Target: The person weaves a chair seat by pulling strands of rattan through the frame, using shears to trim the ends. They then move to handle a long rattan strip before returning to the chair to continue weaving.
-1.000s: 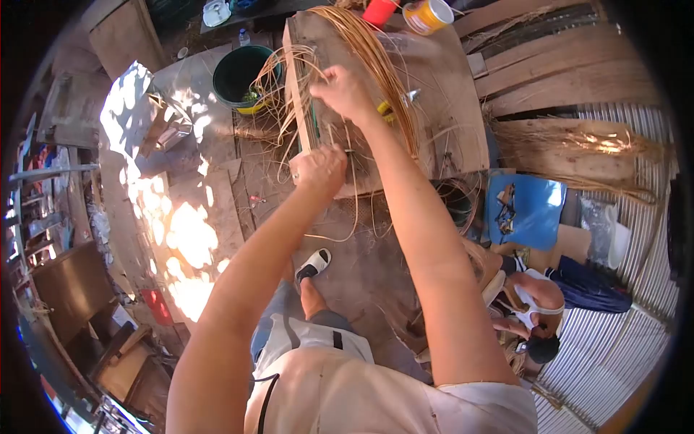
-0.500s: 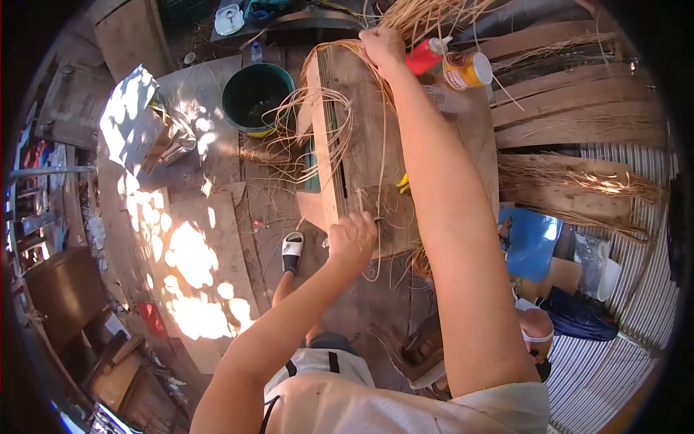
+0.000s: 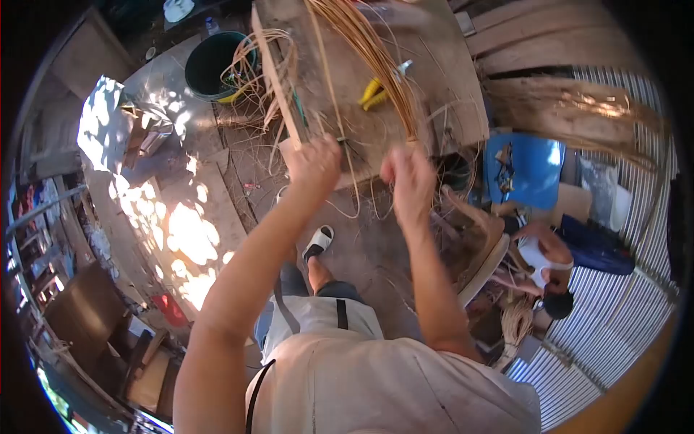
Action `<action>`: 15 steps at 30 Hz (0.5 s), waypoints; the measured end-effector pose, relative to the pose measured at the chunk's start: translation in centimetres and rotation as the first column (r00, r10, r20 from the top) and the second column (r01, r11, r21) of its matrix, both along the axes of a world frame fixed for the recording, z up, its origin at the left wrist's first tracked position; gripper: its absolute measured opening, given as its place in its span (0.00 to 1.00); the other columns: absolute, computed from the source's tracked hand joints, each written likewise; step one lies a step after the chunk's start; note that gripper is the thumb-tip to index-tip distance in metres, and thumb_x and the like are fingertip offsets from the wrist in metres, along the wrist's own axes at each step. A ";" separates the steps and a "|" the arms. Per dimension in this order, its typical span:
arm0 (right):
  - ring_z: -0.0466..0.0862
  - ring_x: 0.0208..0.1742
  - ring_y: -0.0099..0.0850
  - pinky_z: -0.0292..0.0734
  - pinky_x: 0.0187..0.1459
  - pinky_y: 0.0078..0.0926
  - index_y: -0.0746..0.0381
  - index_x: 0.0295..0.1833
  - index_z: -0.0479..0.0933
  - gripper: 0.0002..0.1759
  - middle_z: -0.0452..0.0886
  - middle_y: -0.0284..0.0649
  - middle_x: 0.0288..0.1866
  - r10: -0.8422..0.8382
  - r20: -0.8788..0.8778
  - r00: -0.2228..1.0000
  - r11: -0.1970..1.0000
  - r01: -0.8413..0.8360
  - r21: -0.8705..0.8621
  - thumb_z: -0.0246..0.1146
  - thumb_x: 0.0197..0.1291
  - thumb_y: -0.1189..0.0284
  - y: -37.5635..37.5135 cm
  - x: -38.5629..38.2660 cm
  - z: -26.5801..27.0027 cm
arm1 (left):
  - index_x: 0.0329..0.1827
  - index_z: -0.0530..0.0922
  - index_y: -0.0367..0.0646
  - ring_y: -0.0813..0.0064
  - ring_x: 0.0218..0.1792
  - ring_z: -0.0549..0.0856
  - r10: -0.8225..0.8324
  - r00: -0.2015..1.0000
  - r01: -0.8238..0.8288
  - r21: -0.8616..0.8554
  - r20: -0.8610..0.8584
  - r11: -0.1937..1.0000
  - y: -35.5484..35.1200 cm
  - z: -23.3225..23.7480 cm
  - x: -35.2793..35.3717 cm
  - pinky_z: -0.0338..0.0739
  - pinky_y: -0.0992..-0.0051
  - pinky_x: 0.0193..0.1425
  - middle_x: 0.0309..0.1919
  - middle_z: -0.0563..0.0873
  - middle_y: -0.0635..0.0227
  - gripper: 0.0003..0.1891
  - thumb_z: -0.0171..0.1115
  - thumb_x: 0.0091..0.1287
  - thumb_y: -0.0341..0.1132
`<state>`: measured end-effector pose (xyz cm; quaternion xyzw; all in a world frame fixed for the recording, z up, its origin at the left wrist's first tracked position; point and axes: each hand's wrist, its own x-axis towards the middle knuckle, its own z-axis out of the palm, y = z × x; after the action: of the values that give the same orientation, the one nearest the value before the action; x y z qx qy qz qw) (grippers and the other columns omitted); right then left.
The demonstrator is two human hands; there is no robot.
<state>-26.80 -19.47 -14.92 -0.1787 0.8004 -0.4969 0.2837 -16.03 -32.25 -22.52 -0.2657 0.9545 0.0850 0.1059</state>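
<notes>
My right hand [image 3: 412, 177], slightly blurred, is closed at the near end of a long bundle of brown rattan strands [image 3: 365, 50]. The bundle runs from the fist up across the wooden workbench [image 3: 444, 79]. My left hand [image 3: 316, 166] is a fist at the bench's near edge, touching or just beside the end of a pale wooden slat [image 3: 278, 79]. What its fingers hold is hidden. A tangle of pale strands [image 3: 271, 47] hangs over the slat. Yellow-handled pliers [image 3: 372, 94] lie on the bench between the slat and the bundle.
Left of the bench stands a dark green bucket [image 3: 210, 69] on a floor littered with strand scraps. Another person [image 3: 542, 253] sits at lower right, near a blue panel [image 3: 524, 170]. A corrugated metal wall [image 3: 578, 362] closes the right side.
My right hand has come from the far end of the bench back toward my body, drawing the rattan bundle along. My left hand stays near the slat's end. The view has tilted downward.
</notes>
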 end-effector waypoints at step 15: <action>0.84 0.41 0.41 0.76 0.44 0.35 0.66 0.43 0.79 0.15 0.83 0.46 0.37 -0.115 -0.020 0.993 0.983 0.111 -0.145 0.55 0.73 0.65 16.0 10.7 -11.2 | 0.49 0.76 0.41 0.40 0.46 0.85 0.042 0.999 -0.041 0.073 -0.011 0.997 1.5 -0.7 -1.1 0.79 0.48 0.50 0.41 0.86 0.42 0.13 0.51 0.71 0.40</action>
<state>-16.15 -3.44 -26.17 -0.1599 0.7754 -0.5658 0.2302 -17.09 -30.76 -23.21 -0.2810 0.9456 0.1233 0.1076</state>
